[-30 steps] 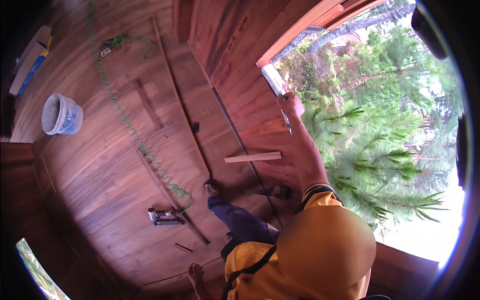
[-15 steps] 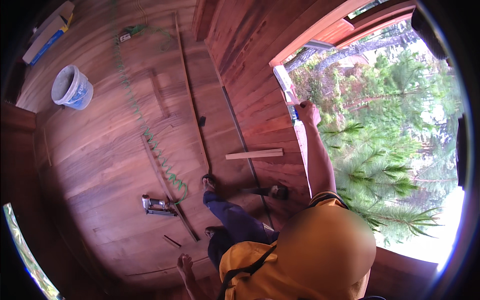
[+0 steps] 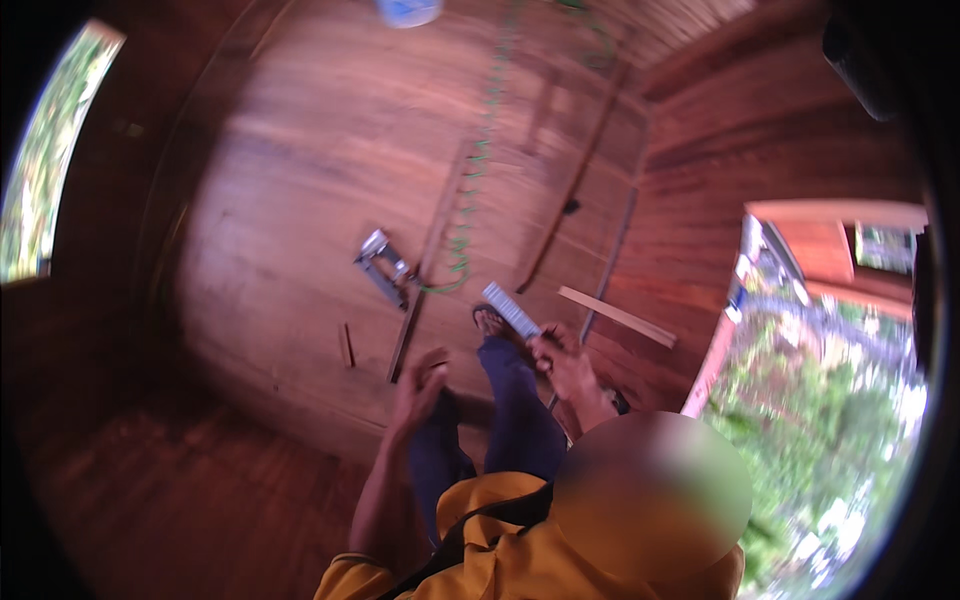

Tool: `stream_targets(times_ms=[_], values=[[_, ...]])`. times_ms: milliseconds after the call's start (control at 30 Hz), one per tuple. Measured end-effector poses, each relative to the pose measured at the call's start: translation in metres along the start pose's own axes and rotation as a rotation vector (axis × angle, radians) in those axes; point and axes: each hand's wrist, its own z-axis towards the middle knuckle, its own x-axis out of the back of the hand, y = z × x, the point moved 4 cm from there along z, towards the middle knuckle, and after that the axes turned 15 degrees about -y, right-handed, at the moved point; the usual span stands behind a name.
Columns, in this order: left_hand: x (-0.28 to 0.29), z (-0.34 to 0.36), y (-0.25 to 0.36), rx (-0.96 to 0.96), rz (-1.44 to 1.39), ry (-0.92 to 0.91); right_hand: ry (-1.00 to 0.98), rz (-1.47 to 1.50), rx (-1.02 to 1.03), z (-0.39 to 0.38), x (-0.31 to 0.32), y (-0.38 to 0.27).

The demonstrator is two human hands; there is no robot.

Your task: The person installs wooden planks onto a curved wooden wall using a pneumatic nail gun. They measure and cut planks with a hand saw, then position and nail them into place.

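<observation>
My right hand (image 3: 562, 355) grips a flat grey strip (image 3: 505, 305), possibly a strip of nails, above my right foot (image 3: 488, 320). My left hand (image 3: 425, 385) hangs a little lower and to the left, its fingers curled; what is in them, if anything, is too blurred to make out. Beyond it on the wooden floor (image 3: 300, 200) lies a silver-and-black nail gun (image 3: 385, 265) joined to a coiled green hose (image 3: 460, 245). A long batten (image 3: 435, 230) lies beside them.
Right: a plank wall (image 3: 720, 160), open window (image 3: 800, 420) with items on its sill (image 3: 732, 312), and a short board (image 3: 615, 315). Another batten (image 3: 580, 170) lies on the floor. A bucket (image 3: 408, 10) is at the top edge, another window (image 3: 55, 150) at far left.
The view has swung round. My right hand has left the window sill, now holding the grey strip low over my legs. My left hand has risen toward it.
</observation>
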Motion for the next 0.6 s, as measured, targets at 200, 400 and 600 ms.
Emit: stream_targets(times_ms=[200,400,600], values=[[0.011,0.04,-0.098,-0.108,-0.595,0.392,-0.433,-0.212,-0.292,0.096,-0.069,0.152],[0.125,0.116,-0.326,-0.147,-0.732,0.744,-0.414,-1.167,-0.363,0.305,0.02,0.257],[0.208,0.153,-0.438,-0.258,-0.666,0.864,-0.269,-1.833,0.087,0.482,0.057,0.265]])
